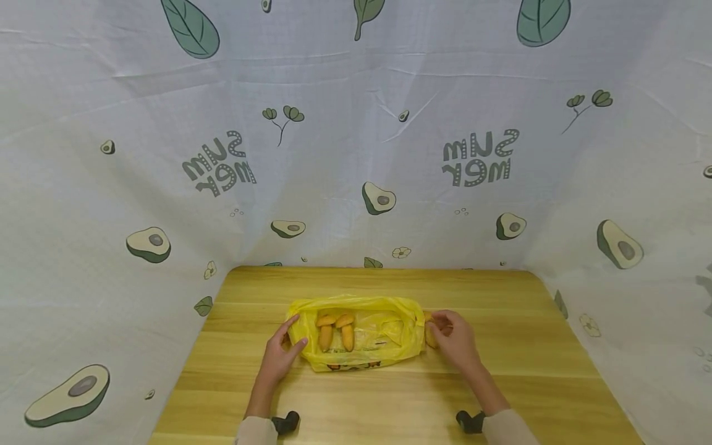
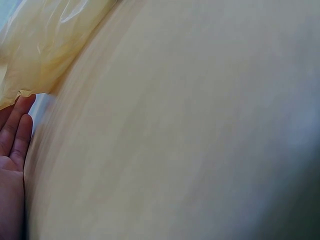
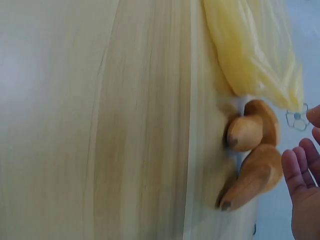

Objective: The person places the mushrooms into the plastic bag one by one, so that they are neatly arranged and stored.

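An opened yellow plastic bag (image 1: 350, 301) lies in the middle of the table. Two orange-brown mushrooms (image 1: 347, 337) lie side by side within it, caps toward the far side. At the bag's left end is my left hand (image 1: 278, 358), its extended fingers touching the plastic in the left wrist view. My right hand (image 1: 457, 340) hovers by the bag's right end with relaxed fingers. Beside it on the table are two more mushrooms, one upper (image 3: 245, 134) and one lower (image 3: 250, 185) in the right wrist view. A gap separates them from the fingers there.
Wooden table boards (image 1: 500, 296) extend around the bag. A white curtain (image 1: 334, 154) printed with avocados and leaves hangs behind and on both sides. Dark devices (image 1: 286, 423) are at both wrists.
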A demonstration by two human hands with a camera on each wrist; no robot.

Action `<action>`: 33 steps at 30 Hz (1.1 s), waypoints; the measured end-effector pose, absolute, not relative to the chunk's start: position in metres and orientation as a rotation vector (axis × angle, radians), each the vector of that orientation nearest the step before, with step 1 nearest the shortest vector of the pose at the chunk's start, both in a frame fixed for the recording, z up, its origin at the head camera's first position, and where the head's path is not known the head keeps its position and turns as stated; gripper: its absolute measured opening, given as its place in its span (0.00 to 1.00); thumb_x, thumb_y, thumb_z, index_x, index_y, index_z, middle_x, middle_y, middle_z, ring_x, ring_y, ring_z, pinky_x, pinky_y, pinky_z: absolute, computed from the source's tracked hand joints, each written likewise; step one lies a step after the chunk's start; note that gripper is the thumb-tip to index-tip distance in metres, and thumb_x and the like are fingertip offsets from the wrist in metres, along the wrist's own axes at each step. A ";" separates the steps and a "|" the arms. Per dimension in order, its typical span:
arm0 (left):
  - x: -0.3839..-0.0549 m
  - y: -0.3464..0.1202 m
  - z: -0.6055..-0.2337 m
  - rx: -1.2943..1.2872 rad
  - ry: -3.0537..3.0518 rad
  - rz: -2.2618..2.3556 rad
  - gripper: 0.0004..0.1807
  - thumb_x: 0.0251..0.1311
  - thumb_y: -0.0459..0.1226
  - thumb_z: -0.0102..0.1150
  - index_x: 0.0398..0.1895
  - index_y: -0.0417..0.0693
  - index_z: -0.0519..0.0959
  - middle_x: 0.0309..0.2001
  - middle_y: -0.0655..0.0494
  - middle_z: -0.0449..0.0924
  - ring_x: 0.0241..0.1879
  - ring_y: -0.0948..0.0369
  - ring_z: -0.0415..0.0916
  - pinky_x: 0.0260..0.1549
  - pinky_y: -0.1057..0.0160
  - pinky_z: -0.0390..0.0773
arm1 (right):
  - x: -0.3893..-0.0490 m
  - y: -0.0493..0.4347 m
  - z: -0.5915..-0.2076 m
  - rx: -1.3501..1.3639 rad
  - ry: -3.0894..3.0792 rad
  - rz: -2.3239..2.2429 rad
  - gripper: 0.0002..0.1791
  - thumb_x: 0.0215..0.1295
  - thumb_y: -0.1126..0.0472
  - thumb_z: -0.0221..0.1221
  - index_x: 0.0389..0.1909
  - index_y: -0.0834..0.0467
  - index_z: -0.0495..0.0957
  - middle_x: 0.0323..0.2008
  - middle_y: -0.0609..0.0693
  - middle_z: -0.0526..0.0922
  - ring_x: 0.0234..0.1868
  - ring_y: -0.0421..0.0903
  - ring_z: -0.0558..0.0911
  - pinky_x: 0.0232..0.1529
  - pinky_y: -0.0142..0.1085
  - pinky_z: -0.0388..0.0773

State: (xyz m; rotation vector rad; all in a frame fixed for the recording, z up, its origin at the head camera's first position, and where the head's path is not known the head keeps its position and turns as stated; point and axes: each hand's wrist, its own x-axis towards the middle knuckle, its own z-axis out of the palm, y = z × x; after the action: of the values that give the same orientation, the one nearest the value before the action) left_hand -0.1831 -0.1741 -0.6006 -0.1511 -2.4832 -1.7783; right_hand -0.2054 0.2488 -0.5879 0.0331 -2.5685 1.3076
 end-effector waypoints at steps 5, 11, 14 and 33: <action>-0.184 -0.175 -0.603 -0.128 -2.464 -1.804 0.35 0.66 0.35 0.67 0.75 0.39 0.68 0.75 0.36 0.65 0.74 0.39 0.64 0.70 0.37 0.65 | -0.202 0.263 -0.587 0.000 -2.609 1.237 0.13 0.69 0.63 0.66 0.51 0.64 0.83 0.47 0.59 0.86 0.45 0.53 0.84 0.43 0.36 0.83; -0.184 -0.175 -0.605 -0.132 -2.435 -1.815 0.35 0.66 0.35 0.67 0.75 0.39 0.68 0.75 0.36 0.65 0.74 0.39 0.65 0.69 0.36 0.65 | -0.197 0.273 -0.580 -0.063 -2.647 1.242 0.18 0.71 0.59 0.65 0.56 0.64 0.81 0.51 0.62 0.85 0.50 0.57 0.83 0.45 0.36 0.82; -0.185 -0.175 -0.606 -0.137 -2.430 -1.822 0.35 0.66 0.35 0.67 0.75 0.39 0.68 0.75 0.36 0.65 0.73 0.38 0.65 0.69 0.35 0.65 | -0.195 0.278 -0.579 -0.112 -2.674 1.257 0.20 0.71 0.56 0.65 0.58 0.63 0.80 0.53 0.61 0.84 0.52 0.56 0.83 0.45 0.33 0.81; -0.193 -0.177 -0.627 -0.119 -2.469 -1.774 0.35 0.68 0.35 0.65 0.76 0.42 0.66 0.77 0.37 0.63 0.75 0.40 0.64 0.70 0.36 0.63 | -0.188 0.299 -0.594 -0.074 -2.637 1.213 0.22 0.70 0.56 0.65 0.58 0.67 0.79 0.55 0.64 0.84 0.52 0.59 0.82 0.44 0.29 0.79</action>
State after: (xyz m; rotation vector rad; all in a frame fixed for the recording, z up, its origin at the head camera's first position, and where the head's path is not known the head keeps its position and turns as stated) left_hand -0.1928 -0.1767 -0.6268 -0.1194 -2.4686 -1.7738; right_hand -0.1884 0.2994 -0.5942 -0.0740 -2.6372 1.2128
